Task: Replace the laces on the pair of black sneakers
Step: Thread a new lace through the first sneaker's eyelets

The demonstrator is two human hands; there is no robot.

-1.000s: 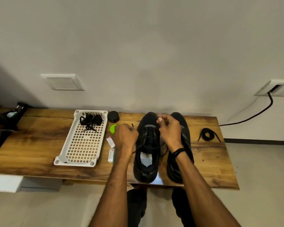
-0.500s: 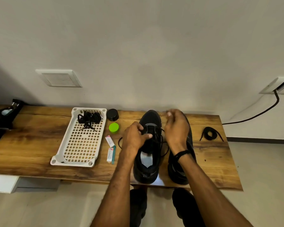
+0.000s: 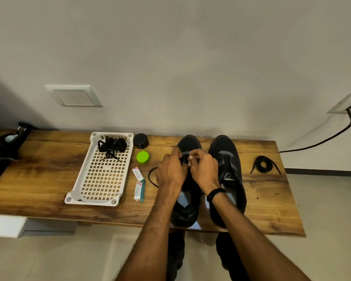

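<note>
While left hand and right hand pinch lace at toe of left sneaker, relacing looks barely begun. Right sneaker, 3 o'clock: apparently laceless.

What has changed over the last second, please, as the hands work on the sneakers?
The left hand moved right, from beside the left sneaker onto its front eyelets. The right hand closed in beside it, and both now pinch the lace there. The right sneaker, basket and coiled lace stayed put.
</note>
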